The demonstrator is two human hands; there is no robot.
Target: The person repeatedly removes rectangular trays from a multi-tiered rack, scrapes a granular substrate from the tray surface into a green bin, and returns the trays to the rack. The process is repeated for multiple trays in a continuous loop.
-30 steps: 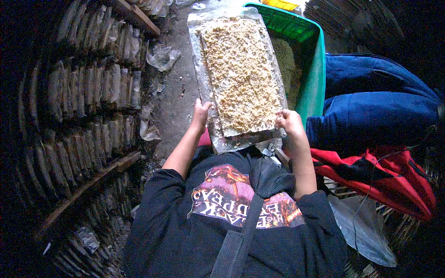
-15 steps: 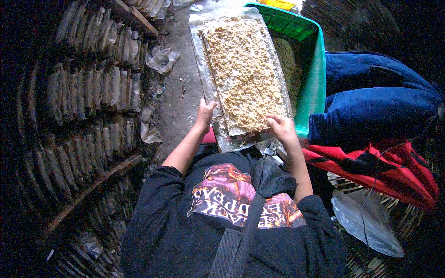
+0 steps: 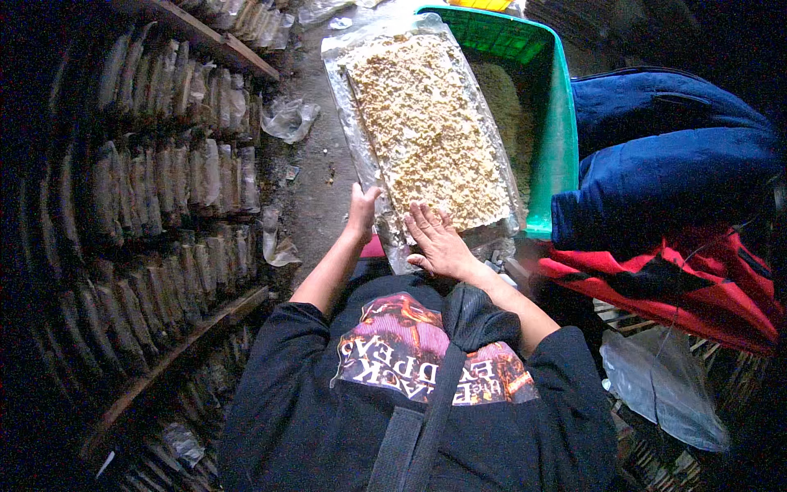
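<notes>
A long flat tray lined with clear plastic (image 3: 339,92) lies in front of me, its far end tilted slightly left. It bears an even layer of pale yellow crumbly grains (image 3: 426,123), whose exact kind I cannot tell. My left hand (image 3: 361,211) grips the tray's left edge near the close end, thumb on top and fingers hidden below. Flat on the near end of the grain layer rests my right hand (image 3: 440,246), fingers spread. The tray's right side lies over a green plastic crate (image 3: 559,139), which holds more loose grains (image 3: 500,102).
Shelves of upright plastic-wrapped slabs (image 3: 172,176) line the left, with wooden rails (image 3: 188,344). Crumpled plastic (image 3: 288,120) lies on the grey floor (image 3: 324,152). Right of the crate are blue cloth (image 3: 672,172), red cloth (image 3: 697,299) and a clear plastic bag (image 3: 664,389).
My right hand has moved left from the near right corner and flattened onto the grains. The tray's far end has swung slightly left. My left hand keeps its hold.
</notes>
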